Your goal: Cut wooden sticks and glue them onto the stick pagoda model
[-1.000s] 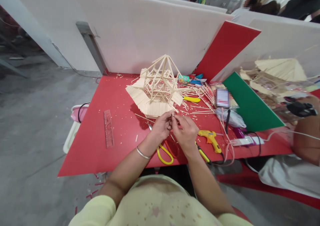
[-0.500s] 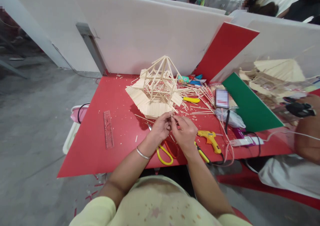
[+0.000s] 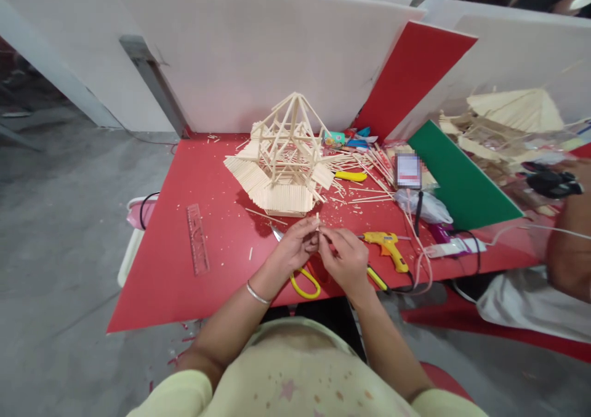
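Observation:
My left hand (image 3: 298,244) and my right hand (image 3: 345,255) meet in front of the stick pavilion model (image 3: 290,198), fingertips pinched together. A short wooden stick (image 3: 317,218) pokes up between the fingertips; its lower end is hidden by my fingers. The model has a peaked open frame of sticks above slatted roof panels. Scissors (image 3: 305,286) with yellow handles lie partly beneath my hands. To the right of my right hand rests a yellow glue gun (image 3: 386,244), and a yellow-and-black tool (image 3: 377,278) sits just below it.
A clear ruler (image 3: 197,239) lies on the red table (image 3: 166,281) at left. Loose sticks (image 3: 369,198), scraps and a yellow-handled tool (image 3: 351,175) are right of the model. A green board (image 3: 466,183), cables and another person's arm (image 3: 570,238) are farther right. White panels stand behind.
Both hands have drawn slightly back from the model's front edge, still pinched together. The short stick now shows more clearly above the fingertips. The camera view has shifted a little.

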A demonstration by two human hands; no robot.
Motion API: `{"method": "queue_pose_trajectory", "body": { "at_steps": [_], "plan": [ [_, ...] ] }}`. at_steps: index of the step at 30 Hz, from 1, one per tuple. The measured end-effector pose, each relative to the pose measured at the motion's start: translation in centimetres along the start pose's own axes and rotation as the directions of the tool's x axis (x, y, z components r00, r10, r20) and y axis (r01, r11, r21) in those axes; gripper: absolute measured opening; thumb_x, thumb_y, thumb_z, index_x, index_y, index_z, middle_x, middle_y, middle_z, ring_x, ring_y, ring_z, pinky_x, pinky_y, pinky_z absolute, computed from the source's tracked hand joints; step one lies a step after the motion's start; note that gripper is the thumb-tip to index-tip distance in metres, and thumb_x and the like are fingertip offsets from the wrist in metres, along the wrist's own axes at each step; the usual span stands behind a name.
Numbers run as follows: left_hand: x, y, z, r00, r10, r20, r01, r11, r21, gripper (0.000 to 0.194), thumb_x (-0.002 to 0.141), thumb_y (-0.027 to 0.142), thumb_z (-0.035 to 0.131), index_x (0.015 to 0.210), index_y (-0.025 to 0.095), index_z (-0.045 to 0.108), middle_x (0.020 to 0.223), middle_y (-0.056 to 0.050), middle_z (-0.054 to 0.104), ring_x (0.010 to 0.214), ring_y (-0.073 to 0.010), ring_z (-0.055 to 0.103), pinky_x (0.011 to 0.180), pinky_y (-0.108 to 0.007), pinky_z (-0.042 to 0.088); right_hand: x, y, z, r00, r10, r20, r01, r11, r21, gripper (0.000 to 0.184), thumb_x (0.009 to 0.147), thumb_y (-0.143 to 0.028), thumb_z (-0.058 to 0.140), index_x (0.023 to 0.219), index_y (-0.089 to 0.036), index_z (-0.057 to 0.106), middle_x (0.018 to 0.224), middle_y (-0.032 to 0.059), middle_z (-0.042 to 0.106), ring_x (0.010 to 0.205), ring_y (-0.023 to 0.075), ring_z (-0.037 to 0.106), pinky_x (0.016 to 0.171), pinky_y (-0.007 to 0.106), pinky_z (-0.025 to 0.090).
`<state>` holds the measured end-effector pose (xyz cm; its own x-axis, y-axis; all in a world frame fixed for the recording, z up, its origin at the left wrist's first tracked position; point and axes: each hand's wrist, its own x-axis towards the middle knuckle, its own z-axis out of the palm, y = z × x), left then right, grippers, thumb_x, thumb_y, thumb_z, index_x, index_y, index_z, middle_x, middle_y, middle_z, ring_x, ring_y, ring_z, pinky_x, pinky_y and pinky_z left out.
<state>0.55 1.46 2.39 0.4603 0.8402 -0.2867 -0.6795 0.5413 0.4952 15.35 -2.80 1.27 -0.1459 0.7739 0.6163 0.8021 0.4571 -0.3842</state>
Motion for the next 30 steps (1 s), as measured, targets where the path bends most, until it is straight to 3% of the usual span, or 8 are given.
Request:
{"method": "queue_pose_trajectory", "body": {
  "at_steps": [3,5,11,14,17,24,27,30],
  "plan": [
    [-1.2,-0.4,-0.7,0.995,0.069,-0.076,-0.059,0.99,0.131,0.04,0.062,0.033,0.089,0.076,0.015,0.056,0.066,0.002,0.059,0.045,-0.0028,0.044,0.039,-0.014,0.029,-3.1,0.9,-2.4,0.985,0.149,0.09,-0.146,0.989,-0.031,0.024,0.092,-0.026,0.05,0.1,-0.025,0.072,0.094,0.0064,0.071,0.087,0.0192,0.066,0.08,0.034,0.054],
    [-1.6,-0.6,-1.3,0.987,0.117,-0.112,-0.091,0.973,0.213,0.042,0.063,0.038,0.088,0.078,0.016,0.056,0.066,0.001,0.061,0.044,-0.004,0.046,0.039,-0.015,0.031,-4.9,1.6,-4.1,0.959,0.241,0.147,-0.217,0.963,-0.158,0.026,0.092,-0.035,0.054,0.109,-0.025,0.071,0.102,0.0081,0.07,0.094,0.0223,0.065,0.081,0.035,0.053],
    [-1.8,-1.8,-2.8,0.972,0.195,-0.131,-0.146,0.938,0.313,0.037,0.072,0.039,0.082,0.092,0.017,0.06,0.065,0.003,0.06,0.043,-0.0048,0.046,0.039,-0.016,0.03,-8.6,3.1,-6.5,0.848,0.399,0.35,-0.158,0.82,-0.55,0.088,0.076,-0.071,0.064,0.144,-0.018,0.046,0.124,0.0213,0.06,0.106,0.0359,0.058,0.082,0.046,0.047],
    [-2.2,-2.2,-2.7,0.979,0.177,-0.099,-0.136,0.933,0.332,0.031,0.078,0.041,0.077,0.09,0.018,0.06,0.064,0.003,0.058,0.046,-0.0059,0.049,0.041,-0.016,0.032,-9.2,3.5,-6.3,0.797,0.429,0.425,-0.122,0.804,-0.582,0.096,0.072,-0.067,0.07,0.148,-0.016,0.041,0.126,0.0229,0.058,0.107,0.037,0.056,0.081,0.045,0.047],
    [-2.5,-2.3,-2.1,0.977,0.192,-0.095,-0.148,0.925,0.35,0.031,0.076,0.041,0.079,0.087,0.017,0.061,0.069,0.001,0.06,0.05,-0.0055,0.05,0.043,-0.016,0.033,-9.2,4.1,-6.1,0.776,0.454,0.437,-0.14,0.801,-0.582,0.092,0.068,-0.049,0.077,0.146,-0.014,0.043,0.122,0.0225,0.058,0.106,0.0373,0.055,0.078,0.043,0.047],
    [-2.3,-3.4,-1.5,0.956,0.256,-0.142,-0.188,0.909,0.372,0.032,0.072,0.04,0.083,0.085,0.018,0.064,0.068,0.002,0.06,0.05,-0.0051,0.048,0.043,-0.015,0.033,-8.6,3.5,-6.6,0.858,0.455,0.24,-0.412,0.887,-0.208,0.071,0.069,-0.022,0.06,0.138,-0.017,0.047,0.11,0.0141,0.06,0.102,0.0301,0.06,0.09,0.045,0.051],
    [-2.3,-4.3,-0.9,0.947,0.289,-0.139,-0.213,0.891,0.401,0.032,0.074,0.041,0.082,0.089,0.019,0.064,0.07,0.001,0.062,0.051,-0.0063,0.051,0.045,-0.017,0.037,-7.6,1.4,-6.4,0.902,0.399,0.163,-0.399,0.916,-0.033,0.065,0.073,-0.023,0.055,0.136,-0.018,0.044,0.115,0.014,0.061,0.107,0.0285,0.061,0.093,0.045,0.052],
    [-2.5,-4.9,0.0,0.938,0.334,-0.09,-0.258,0.849,0.461,0.029,0.078,0.043,0.078,0.089,0.02,0.064,0.068,0.001,0.063,0.052,-0.0077,0.052,0.049,-0.019,0.041,-7.0,-0.3,-5.7,0.914,0.338,0.222,-0.351,0.936,0.02,0.065,0.076,-0.023,0.053,0.14,-0.017,0.039,0.123,0.0157,0.061,0.115,0.0288,0.059,0.097,0.047,0.051]
  ]
}}
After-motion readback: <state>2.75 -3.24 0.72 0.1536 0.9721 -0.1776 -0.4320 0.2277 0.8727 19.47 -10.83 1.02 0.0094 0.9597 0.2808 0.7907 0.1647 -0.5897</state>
